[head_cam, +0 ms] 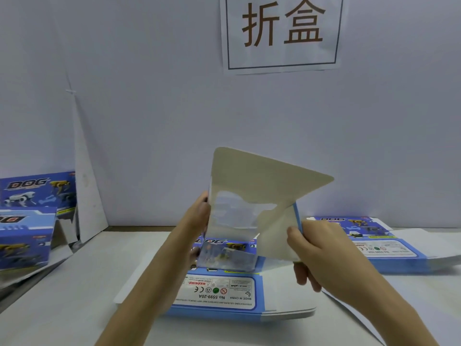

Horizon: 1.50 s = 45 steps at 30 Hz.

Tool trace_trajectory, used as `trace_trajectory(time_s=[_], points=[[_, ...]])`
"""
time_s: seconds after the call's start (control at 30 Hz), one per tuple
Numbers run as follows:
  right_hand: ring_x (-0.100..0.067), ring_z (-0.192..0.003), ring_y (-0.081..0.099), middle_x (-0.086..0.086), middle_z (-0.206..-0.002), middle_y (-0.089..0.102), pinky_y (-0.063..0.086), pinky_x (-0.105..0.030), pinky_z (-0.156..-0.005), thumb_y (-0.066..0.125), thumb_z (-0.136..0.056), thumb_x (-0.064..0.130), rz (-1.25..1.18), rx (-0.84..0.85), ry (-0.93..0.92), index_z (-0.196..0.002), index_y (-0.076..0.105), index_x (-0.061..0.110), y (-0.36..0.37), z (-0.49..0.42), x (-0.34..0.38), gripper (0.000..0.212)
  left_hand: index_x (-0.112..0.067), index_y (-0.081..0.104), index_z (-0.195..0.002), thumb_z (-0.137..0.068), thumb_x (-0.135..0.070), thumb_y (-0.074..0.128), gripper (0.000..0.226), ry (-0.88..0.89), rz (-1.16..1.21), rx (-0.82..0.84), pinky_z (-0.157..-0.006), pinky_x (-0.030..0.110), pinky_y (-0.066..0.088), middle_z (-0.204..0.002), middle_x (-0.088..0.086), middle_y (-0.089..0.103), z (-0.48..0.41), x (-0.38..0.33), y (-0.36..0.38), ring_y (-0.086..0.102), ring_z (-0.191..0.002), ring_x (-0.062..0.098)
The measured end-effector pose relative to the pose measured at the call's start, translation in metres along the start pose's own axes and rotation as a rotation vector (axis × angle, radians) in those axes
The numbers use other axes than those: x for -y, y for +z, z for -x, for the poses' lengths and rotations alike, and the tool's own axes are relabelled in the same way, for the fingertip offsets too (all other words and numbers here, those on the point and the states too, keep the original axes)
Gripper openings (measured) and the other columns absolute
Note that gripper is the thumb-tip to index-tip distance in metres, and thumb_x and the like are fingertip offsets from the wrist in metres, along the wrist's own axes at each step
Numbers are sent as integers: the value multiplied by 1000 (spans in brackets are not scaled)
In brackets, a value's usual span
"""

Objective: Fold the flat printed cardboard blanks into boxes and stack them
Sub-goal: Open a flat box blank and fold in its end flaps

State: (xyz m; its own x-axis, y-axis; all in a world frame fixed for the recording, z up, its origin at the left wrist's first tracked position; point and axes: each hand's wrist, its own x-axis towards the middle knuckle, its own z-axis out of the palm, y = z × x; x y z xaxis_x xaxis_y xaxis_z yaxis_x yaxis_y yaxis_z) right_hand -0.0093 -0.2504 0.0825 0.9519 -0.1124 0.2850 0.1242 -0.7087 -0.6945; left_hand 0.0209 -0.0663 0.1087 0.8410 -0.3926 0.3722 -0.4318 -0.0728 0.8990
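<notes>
**Blank held up between two hands**

Held above the worktop at the centre of the frame: one cardboard blank, partly opened, with its grey unprinted face toward the camera and a clear window in its lower left part. Gripped along its left edge by the left hand, fingers mostly hidden behind the card. Pinched at its lower right edge by the right hand, thumb pressed on the grey face, other fingers curled underneath. Sat between the two hands, top corner well above both.

Directly beneath, flat on the worktop, a stack of flat blanks, printed side up. At the right edge, a second stack. At the left edge, folded boxes piled near the wall. Upper right, a paper sign stuck on that wall.
</notes>
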Motion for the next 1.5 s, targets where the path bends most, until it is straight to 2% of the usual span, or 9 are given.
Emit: trace_trajectory(time_s=[0.07,0.17,0.3,0.5,0.63,0.83,1.0,1.27,1.5], points=[[-14,-32,45,2,-42,60,39,-16,-41,38,-97,22,24,20,-5,-59,43,15,2,0,0,39,27,34,-127,-91,-22,51,63,26,98,-47,-59,18,34,-83,9,48,6,-1,0,54,-59,8],[-8,-30,43,5,-42,60,38,-13,-41,37,-98,23,60,34,-13,-61,44,13,6,-1,0,39,18,37,-133,-101,6,21,38,-107,314,-60,-84,28,33,-125,38,48,9,6,-9,48,-108,32],[-5,-35,48,2,-44,62,40,-13,-52,37,-98,21,126,21,-48,-60,45,14,11,-3,0,40,-19,69,-98,-100,-15,36,33,-250,194,-151,-78,32,46,-101,11,68,13,16,-12,60,-92,24],[-3,-41,50,-5,-58,69,44,-20,-57,35,-99,22,227,5,-107,-61,46,16,18,-2,2,40,-59,68,-72,-94,-39,42,40,-152,86,-194,-68,20,50,-86,-23,72,16,27,-16,68,-80,-5],[-1,-43,51,-6,-57,68,43,-20,-59,35,-99,23,213,2,-114,-61,46,16,19,-2,3,41,-50,72,-74,-75,-48,62,10,-152,139,-178,-69,19,52,-83,-15,74,16,26,-19,69,-76,-2],[-2,-40,51,-4,-53,65,44,-22,-59,35,-97,25,182,-77,-149,-59,42,19,20,0,6,39,-14,50,-67,-96,-17,49,29,-10,-353,-452,-47,15,32,-50,-3,50,14,41,-9,44,-48,8],[-10,-49,53,10,-47,50,43,-23,-60,36,-98,27,203,-156,-211,-58,34,27,23,1,10,40,-21,35,-66,-96,-7,42,34,33,-626,-722,-47,13,37,-46,-7,39,16,36,1,41,-43,11],[-14,-50,55,-2,-52,62,49,-35,-64,35,-88,50,130,-245,-185,-70,41,21,23,0,5,35,-18,32,-59,-96,-16,43,39,-64,-807,-660,-47,23,24,-49,-4,36,15,40,2,34,-48,12],[-30,-63,57,-9,-65,66,48,-42,-67,37,-96,21,227,-219,-89,-68,42,14,23,-5,-3,30,-16,36,-59,-95,-26,43,38,-55,-863,-697,-42,19,20,-45,-7,37,16,44,8,33,-44,10]])
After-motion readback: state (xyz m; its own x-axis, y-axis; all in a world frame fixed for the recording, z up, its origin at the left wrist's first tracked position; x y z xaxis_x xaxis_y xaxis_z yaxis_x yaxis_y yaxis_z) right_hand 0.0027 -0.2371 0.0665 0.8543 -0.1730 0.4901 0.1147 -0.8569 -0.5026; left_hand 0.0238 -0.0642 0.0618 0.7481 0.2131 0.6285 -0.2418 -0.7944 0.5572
